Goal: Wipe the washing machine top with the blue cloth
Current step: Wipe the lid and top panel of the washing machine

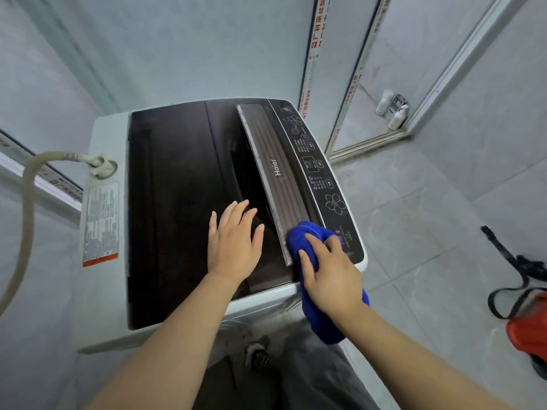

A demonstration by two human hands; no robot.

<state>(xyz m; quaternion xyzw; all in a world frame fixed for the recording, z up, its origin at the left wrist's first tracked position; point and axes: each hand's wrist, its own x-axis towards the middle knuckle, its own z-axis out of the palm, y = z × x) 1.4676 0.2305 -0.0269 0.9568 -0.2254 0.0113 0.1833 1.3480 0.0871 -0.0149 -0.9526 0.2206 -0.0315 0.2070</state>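
Observation:
A top-loading washing machine [183, 179] with a dark glass lid and white body fills the middle of the head view. My left hand [233, 244] lies flat on the lid, fingers spread, holding nothing. My right hand [328, 270] is closed on a bright blue cloth [307, 235] and presses it onto the near end of the grey ribbed handle strip [275, 176], beside the black control panel [319, 173]. Part of the cloth hangs down past the machine's front edge, under my wrist.
A beige hose [29, 202] plugs into the machine's white left rim by a warning sticker [100, 223]. Grey tiled walls stand close behind and left. A sliding door frame [370, 143] with bottles is right. On the tiled floor lies an orange bag with black straps [527, 318].

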